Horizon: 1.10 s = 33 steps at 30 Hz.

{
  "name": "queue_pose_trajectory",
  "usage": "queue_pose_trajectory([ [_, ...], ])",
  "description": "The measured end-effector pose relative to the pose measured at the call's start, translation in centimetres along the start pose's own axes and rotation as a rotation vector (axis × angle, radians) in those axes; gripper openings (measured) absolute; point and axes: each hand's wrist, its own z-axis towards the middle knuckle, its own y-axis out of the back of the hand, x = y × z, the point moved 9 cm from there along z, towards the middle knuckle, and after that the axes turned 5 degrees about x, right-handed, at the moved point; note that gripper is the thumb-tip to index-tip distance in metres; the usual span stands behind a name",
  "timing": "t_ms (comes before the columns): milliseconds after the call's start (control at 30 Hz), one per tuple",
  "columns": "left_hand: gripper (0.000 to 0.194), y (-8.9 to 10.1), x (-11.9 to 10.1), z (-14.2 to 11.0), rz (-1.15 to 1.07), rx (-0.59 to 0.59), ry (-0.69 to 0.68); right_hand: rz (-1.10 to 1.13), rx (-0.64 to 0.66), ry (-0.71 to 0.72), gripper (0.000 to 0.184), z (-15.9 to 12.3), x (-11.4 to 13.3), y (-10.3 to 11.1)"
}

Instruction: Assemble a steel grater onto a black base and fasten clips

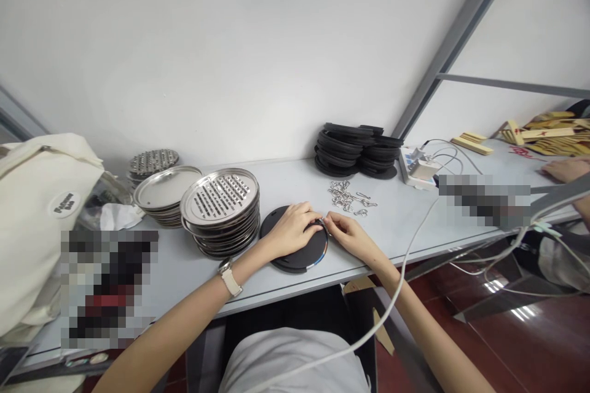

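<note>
Black disc: the flat, round, matte black disc with a coloured strip along its right rim (295, 259) lies on the pale grey table (281, 181) in front of me, under my left palm and just left of my right fingertips.
My left hand (291, 232): spread over the disc's top, fingers bent toward the right rim; I can't tell if they grip anything.
My right hand (346, 234): thumb and fingertips drawn together at that rim; whatever may be between them is too small to tell.
Metal clasps: a loose scatter of small silver clasps (342, 197), just beyond my right hand.
Steel graters: a tall stack of round, shiny graters (221, 199) stands just left of the disc, close to my left forearm.
Behind: stacked black round pieces (338, 150) near the wall, with a white power strip (419, 182) to their right.
In the way: a long white cable (412, 245) crosses my view of my right forearm.
Far right: another person's hand (568, 168), near yellow wooden pieces (560, 142).
</note>
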Motion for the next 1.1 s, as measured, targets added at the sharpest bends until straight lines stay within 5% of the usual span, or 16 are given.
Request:
queue_pose_trajectory([
  [767, 0.028, 0.4, 0.5, -0.1, -0.141, -0.065, 0.01, 0.123, -0.146, -0.035, 0.037, -0.3, -0.2, 1.3],
  [1100, 0.02, 0.1, 1.1, -0.2, -0.216, -0.046, 0.066, -0.075, -0.023, 0.032, 0.035, -0.1, 0.6, 0.0],
])
